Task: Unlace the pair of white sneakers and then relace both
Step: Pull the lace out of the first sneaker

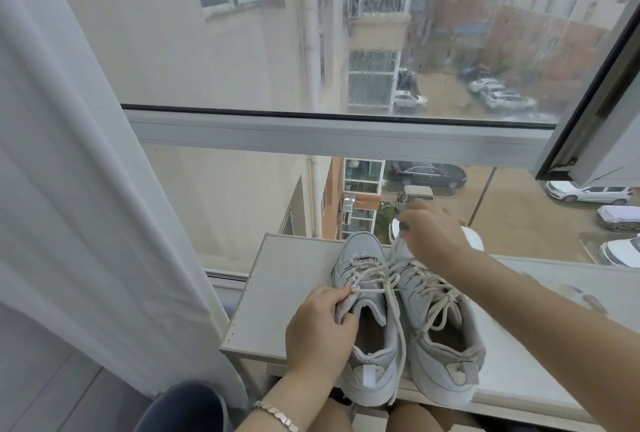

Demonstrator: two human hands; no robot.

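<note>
The task looks barely begun. In the lower centre of the frame, the left sneaker [367, 327] has its top lacing loosened, while the right sneaker [446, 338] just beside it is laced and tied in a bow. Both stand on the counter [287, 293]. The left hand [322, 324] grips the left sneaker's tongue. The right hand [429, 234], raised above the toes, pinches the end of the lace [372, 291]. There are two sneakers, two hands and one lace being pulled. Most of the unlacing and all the relacing remain.

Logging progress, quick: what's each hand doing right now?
Left hand: grips the left sneaker by its tongue.
Right hand: pinches the end of a lace.
</note>
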